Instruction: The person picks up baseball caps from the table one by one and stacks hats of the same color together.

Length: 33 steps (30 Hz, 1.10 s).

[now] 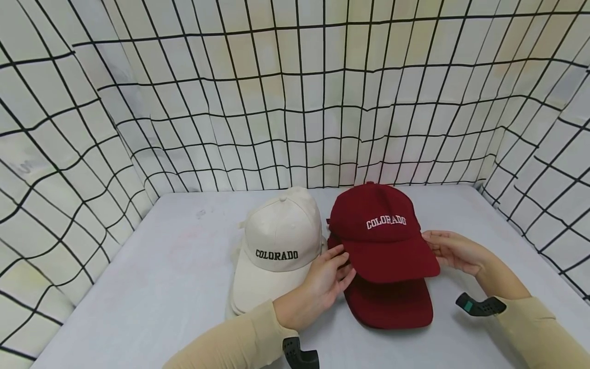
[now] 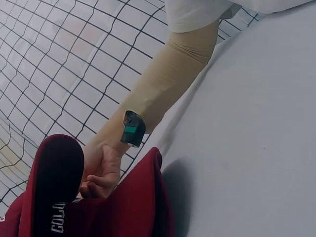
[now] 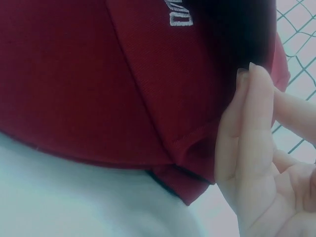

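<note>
Two red baseball caps stand one over the other on the right of the head view. The upper red cap (image 1: 382, 259), lettered COLORADO in white, overlaps the crown of the lower red cap (image 1: 392, 307), whose brim juts out below. My left hand (image 1: 318, 287) holds the upper cap at the left side of its brim. At its right side, my right hand (image 1: 456, 251) grips the same cap between thumb and fingers. In the right wrist view, straight fingers (image 3: 254, 133) lie against the upper cap's dark underside. The left hand's own fingers are out of sight in the left wrist view.
Left of the red caps sits a cream cap (image 1: 281, 241) with black COLORADO lettering, stacked on another pale brim. A white cloth (image 1: 152, 287) covers the table. Black-gridded white sheets (image 1: 299, 102) hang behind and at both sides.
</note>
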Motion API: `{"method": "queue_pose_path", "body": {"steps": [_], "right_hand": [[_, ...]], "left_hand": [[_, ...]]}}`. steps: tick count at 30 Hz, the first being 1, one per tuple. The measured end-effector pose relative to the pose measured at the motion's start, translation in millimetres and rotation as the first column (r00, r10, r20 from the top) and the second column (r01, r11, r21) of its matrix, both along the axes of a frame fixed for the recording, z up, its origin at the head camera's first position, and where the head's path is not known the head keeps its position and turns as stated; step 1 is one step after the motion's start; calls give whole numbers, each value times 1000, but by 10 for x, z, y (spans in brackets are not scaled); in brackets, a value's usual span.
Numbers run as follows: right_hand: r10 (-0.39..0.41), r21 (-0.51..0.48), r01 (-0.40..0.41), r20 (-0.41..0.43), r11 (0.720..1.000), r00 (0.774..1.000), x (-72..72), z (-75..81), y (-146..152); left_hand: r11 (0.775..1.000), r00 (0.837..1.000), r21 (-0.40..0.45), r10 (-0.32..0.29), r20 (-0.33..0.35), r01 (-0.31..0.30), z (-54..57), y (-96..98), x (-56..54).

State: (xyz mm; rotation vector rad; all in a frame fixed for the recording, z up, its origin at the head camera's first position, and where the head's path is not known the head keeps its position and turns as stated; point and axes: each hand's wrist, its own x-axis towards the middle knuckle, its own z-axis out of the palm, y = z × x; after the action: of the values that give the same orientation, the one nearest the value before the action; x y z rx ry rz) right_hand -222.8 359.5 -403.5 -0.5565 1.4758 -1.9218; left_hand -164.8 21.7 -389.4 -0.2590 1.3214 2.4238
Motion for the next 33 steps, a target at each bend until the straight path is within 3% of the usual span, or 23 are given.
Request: {"method": "queue_pose_path", "body": {"steps": [8, 24, 33], "right_hand": [[-26, 46, 24, 45, 999, 999, 31, -56, 28], [-9, 145, 9, 0, 989, 1000, 52, -67, 13], [-24, 205, 33, -45, 978, 999, 37, -16, 14]], "left_hand": [[999, 1000, -50, 5, -10, -6, -43, -6, 22], [995, 998, -92, 26, -60, -31, -161, -24, 99], [994, 998, -109, 13, -69, -21, -141, -49, 103]]}}
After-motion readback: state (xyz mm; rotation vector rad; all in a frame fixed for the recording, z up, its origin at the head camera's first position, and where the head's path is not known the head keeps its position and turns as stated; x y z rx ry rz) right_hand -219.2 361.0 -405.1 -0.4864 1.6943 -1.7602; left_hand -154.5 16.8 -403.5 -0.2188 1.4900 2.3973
